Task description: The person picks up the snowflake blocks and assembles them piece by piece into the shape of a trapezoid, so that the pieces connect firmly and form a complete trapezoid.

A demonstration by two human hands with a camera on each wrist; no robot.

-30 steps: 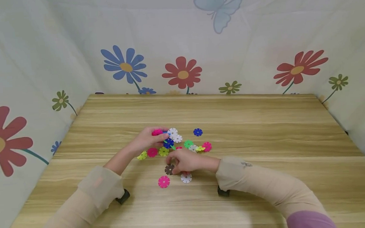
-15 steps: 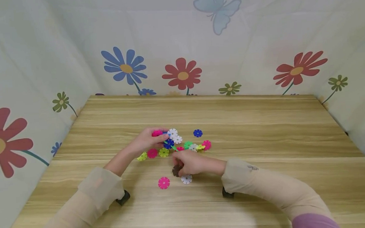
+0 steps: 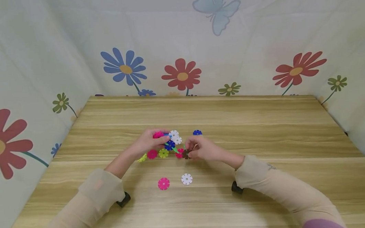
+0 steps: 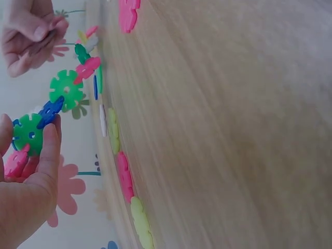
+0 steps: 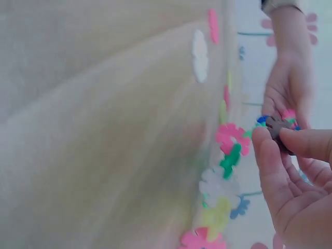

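My left hand grips one end of a chain of notched plastic discs slotted together. In the left wrist view, a green disc sits between its fingers. A blue disc, another green disc and a pink disc follow along the chain. Between thumb and fingers, my right hand pinches a loose brown notched disc, held just right of the chain's pink disc. The chain's far end, with a white disc and a yellow disc, is hidden behind my right hand in the head view.
Nearer me on the wooden table lie a loose pink disc and a white disc. Yellow-green and pink discs lie below my left hand. A blue disc is farther back. Flowered cloth hangs behind.
My right hand has picked the brown disc up from the table and carried it away from me and rightward, close to the chain. The left hand has hardly moved.
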